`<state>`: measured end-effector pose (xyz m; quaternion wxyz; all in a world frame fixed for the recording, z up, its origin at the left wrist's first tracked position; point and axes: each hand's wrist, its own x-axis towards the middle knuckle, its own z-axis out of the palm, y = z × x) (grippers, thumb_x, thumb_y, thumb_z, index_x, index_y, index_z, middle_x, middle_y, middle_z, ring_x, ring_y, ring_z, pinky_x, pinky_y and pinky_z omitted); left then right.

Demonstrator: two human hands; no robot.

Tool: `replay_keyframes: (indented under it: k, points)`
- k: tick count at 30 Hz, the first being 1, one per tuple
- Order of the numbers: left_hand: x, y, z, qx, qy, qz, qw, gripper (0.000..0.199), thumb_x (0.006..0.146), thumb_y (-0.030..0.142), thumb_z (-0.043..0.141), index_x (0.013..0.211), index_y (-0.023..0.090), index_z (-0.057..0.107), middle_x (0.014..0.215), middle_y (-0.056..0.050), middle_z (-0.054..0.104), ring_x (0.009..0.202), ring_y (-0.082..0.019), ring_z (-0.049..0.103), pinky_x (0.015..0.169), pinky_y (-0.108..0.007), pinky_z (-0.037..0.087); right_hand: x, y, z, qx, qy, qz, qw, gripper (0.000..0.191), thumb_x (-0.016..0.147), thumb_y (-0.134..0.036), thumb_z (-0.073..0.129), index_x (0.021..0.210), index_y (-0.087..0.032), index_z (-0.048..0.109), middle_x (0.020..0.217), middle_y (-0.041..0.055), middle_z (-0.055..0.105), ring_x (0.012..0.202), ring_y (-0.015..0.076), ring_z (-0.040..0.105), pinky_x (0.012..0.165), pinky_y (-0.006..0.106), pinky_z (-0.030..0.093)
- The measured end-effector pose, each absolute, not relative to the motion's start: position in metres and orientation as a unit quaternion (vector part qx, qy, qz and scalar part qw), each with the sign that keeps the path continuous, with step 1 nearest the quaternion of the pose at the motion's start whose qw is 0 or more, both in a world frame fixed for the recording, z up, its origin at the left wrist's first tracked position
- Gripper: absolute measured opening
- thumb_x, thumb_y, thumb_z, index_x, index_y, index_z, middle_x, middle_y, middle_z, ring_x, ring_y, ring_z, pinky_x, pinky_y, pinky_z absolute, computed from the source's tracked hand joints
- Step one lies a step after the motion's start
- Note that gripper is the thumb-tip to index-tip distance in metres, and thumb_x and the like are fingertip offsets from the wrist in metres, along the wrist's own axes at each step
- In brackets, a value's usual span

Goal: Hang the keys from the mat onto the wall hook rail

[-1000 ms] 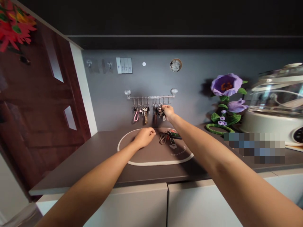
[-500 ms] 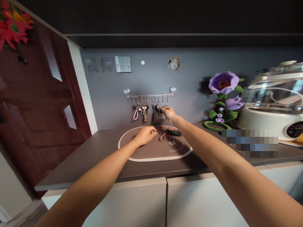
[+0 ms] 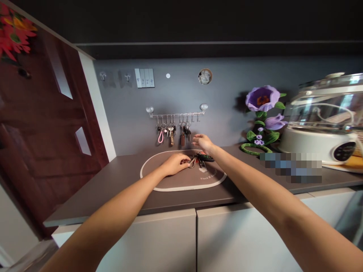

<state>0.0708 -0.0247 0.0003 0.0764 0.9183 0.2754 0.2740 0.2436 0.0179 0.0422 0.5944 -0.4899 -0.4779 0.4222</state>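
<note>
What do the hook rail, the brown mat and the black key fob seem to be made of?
Hook rail: likely clear, glossy plastic, since it looks see-through with bright highlights.
Brown mat: matte, perhaps rubber or fabric; its flat surface shows no shine.
Black key fob: probably hard plastic, given its dark casing with green markings; the finish is unclear.

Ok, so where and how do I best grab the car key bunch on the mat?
Probably by the brownish loop, pinched from the left: it looks slim, sticks out at that end, and the left hand is right beside it. The black fob at the opposite end looks bulkier, and the right forearm crowds that side.
</note>
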Motion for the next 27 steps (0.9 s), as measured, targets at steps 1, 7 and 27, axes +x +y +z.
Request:
replay_keyframes:
  k: [1,7,27]
  points:
    - [0.071,-0.025,0.000,0.922,0.270,0.269,0.070,0.026,0.078,0.029,0.050,0.096,0.018,0.063,0.088,-0.004,0.065,0.076,-0.015,0.056,0.068,-0.024,0.040,0.245,0.014,0.041,-0.489,-0.479,0.427,0.591,0.012,0.073,-0.010,0.051,0.082,-0.018,0.047,0.073,0.0004,0.054,0.053,0.0064,0.052,0.059,0.023,0.048]
    - [0.073,-0.024,-0.002,0.946,0.228,0.230,0.034,0.025,0.079,0.030,0.051,0.096,0.018,0.064,0.092,-0.007,0.063,0.086,-0.016,0.054,0.079,-0.027,0.039,0.252,-0.011,0.034,-0.462,-0.486,0.454,0.587,0.014,0.073,-0.009,0.052,0.084,-0.017,0.048,0.077,0.0019,0.056,0.053,0.0059,0.053,0.058,0.022,0.048]
    - [0.067,-0.030,0.007,0.940,0.299,0.166,0.019,0.027,0.080,0.040,0.046,0.072,0.016,0.055,0.084,-0.005,0.052,0.078,-0.016,0.048,0.070,-0.027,0.037,0.264,-0.012,0.015,-0.513,-0.705,0.077,0.483,0.023,0.076,-0.013,0.046,0.095,-0.016,0.057,0.069,0.0023,0.062,0.065,0.0125,0.057,0.075,0.027,0.042]
